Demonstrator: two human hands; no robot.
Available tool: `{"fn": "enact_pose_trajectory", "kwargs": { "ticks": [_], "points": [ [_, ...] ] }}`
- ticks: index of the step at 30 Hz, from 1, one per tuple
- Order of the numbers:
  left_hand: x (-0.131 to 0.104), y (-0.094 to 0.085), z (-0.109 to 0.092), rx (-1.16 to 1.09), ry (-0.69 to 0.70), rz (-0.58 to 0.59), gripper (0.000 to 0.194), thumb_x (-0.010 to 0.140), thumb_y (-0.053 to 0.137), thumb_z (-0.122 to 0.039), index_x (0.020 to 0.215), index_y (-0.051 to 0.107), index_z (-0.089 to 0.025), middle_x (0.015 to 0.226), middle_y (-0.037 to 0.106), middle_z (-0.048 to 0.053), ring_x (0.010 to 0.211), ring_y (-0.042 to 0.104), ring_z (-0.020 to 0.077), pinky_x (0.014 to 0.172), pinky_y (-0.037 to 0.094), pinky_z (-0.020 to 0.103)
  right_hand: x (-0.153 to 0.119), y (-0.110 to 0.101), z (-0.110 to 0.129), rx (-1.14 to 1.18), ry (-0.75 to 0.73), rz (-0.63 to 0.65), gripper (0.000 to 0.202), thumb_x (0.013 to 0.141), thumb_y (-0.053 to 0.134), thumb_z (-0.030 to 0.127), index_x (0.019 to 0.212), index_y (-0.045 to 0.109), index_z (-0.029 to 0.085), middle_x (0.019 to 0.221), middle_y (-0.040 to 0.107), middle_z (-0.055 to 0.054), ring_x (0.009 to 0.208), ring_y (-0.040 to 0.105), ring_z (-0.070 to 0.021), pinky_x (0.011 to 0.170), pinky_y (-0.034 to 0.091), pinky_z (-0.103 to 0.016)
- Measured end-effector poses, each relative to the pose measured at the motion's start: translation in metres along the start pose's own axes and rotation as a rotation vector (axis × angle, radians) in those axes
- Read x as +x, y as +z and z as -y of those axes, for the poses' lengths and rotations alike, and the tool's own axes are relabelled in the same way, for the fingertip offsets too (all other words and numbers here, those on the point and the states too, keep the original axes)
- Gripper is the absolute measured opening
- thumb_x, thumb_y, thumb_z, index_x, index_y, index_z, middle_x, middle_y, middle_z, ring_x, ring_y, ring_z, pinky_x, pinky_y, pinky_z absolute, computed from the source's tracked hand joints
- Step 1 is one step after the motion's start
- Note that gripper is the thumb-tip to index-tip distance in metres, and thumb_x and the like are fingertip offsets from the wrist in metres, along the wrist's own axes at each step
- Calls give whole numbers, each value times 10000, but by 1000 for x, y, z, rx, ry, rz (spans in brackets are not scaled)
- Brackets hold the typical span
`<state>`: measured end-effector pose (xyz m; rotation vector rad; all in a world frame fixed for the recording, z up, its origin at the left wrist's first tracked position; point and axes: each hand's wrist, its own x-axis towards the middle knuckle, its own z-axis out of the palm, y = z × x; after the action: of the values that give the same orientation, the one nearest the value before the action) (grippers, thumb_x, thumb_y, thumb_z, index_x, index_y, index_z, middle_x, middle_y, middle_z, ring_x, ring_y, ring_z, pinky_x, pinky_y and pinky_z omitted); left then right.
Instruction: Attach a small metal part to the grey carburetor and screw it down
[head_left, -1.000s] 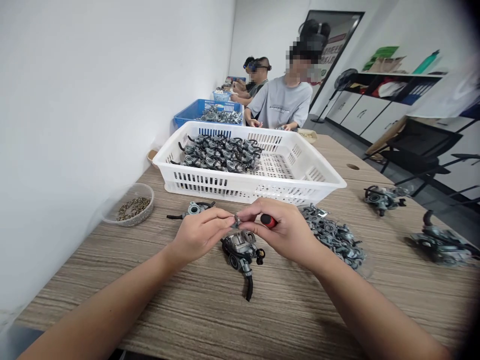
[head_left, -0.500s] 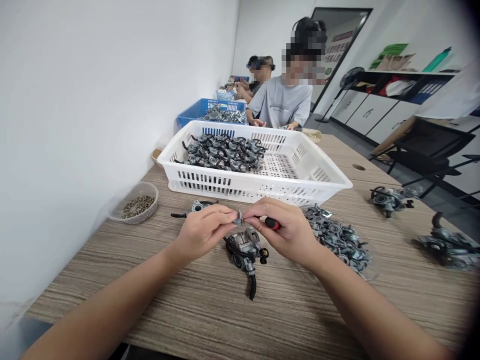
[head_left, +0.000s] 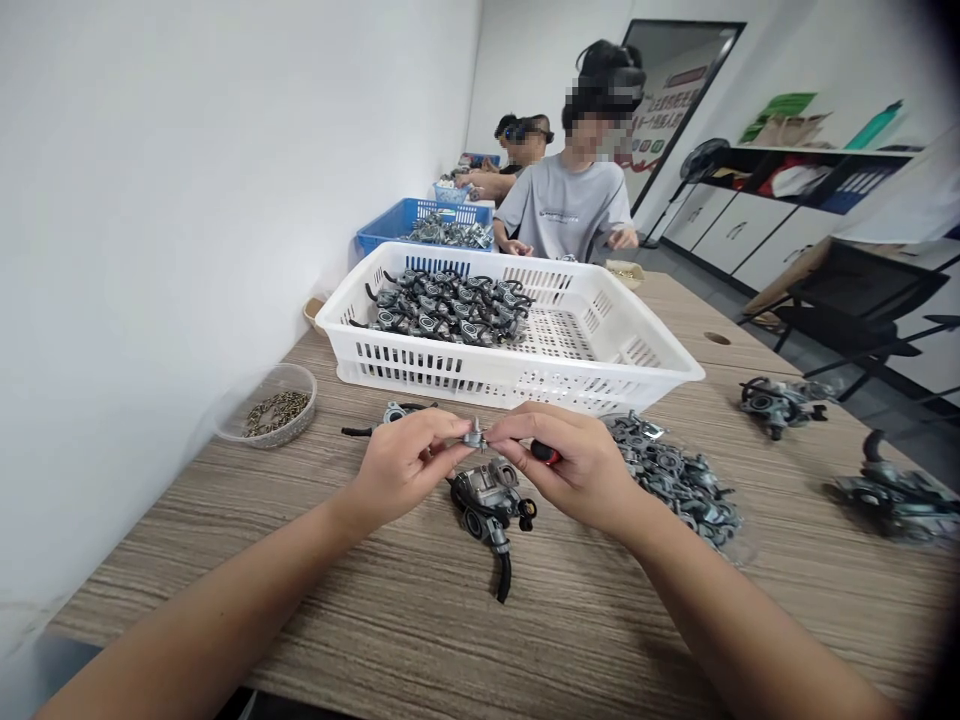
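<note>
Clearly, in the head view, the left hand (head_left: 405, 458) has its thumb and fingers pinched together on a small metal piece (head_left: 473, 438), held up above the table (head_left: 360, 620). The right hand (head_left: 581, 462) is curled around a red-and-black handle (head_left: 545, 453), its thumb and fingertips drawn close at the right side of that piece; whether they touch it is too small to tell. The two hands are near each other, with the piece between them.

Just below the piece, an engine part (head_left: 487, 500) lies on the table, its black hose pointing toward the person. Another engine part with a hose (head_left: 397, 412) lies partly hidden behind the left hand. At the left, a clear round tub (head_left: 231, 428) holds small brass-coloured bits (head_left: 276, 412). Beyond the right hand is a heap of loose metal pieces (head_left: 679, 475), and two more engine parts (head_left: 776, 402) sit farther right, apart from each other.

Behind the hands stands a white basket (head_left: 495, 378), with similar hosed parts (head_left: 450, 305) grouped in its left portion. Past it are a blue basket (head_left: 382, 230) of metal pieces and a seated co-worker (head_left: 570, 205) in a grey shirt.
</note>
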<state>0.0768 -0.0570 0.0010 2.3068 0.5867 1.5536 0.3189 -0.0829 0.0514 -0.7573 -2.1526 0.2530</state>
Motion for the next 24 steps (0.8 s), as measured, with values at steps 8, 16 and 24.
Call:
{"fn": "enact_pose_trajectory", "kwargs": {
  "ticks": [8, 16, 24],
  "points": [
    [-2, 3, 4, 89, 65, 17, 157, 1027, 731, -191, 1176, 683, -186, 1080, 815, 88, 896, 802, 165, 585, 629, 190, -4, -8, -3, -103, -30, 116, 134, 1075, 654, 246, 1177, 742, 244, 977, 777, -59, 815, 715, -171, 695, 573, -286],
    [-4, 5, 6, 77, 72, 57, 492, 1035, 682, -147, 1507, 553, -199, 1106, 747, 98, 960, 707, 178, 577, 583, 191, -1, -15, 4, -163, -36, 175, 144, 1087, 630, 277, 1163, 744, 234, 1003, 774, -49, 818, 728, -162, 698, 562, -274],
    [4, 1, 3, 96, 154, 48, 439, 1005, 663, -64, 1411, 625, -224, 1097, 779, 105, 1051, 677, 229, 624, 601, 247, -12, -105, -32, -496, 313, 208, 247, 1052, 633, 418, 1100, 808, 250, 877, 816, -52, 683, 724, -196, 596, 530, -326]
  ]
}}
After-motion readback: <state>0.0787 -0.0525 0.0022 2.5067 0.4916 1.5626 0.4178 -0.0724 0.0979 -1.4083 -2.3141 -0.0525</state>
